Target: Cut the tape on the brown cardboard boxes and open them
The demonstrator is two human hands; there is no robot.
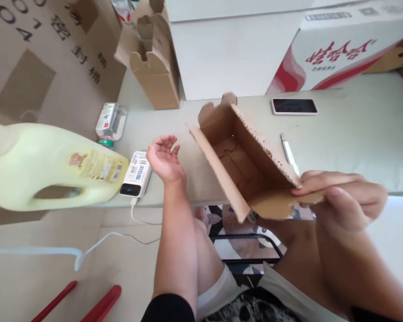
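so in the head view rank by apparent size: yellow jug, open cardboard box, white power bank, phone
1. pale yellow plastic jug, though nearest the camera
2. open brown cardboard box
3. white power bank and black-screened phone: too alike to rank

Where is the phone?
The phone lies flat on the table, upper right in the head view, behind the cardboard box, below the red-and-white carton.

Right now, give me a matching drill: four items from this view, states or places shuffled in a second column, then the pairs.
Items
1. cardboard box
2. phone
3. power bank
4. yellow jug

Places or states
A. lying on its side at far left
B. held by a flap in the right hand
C. face up near the red and white carton
D. cable plugged in, beside the open left hand

Pairs: 1-B, 2-C, 3-D, 4-A
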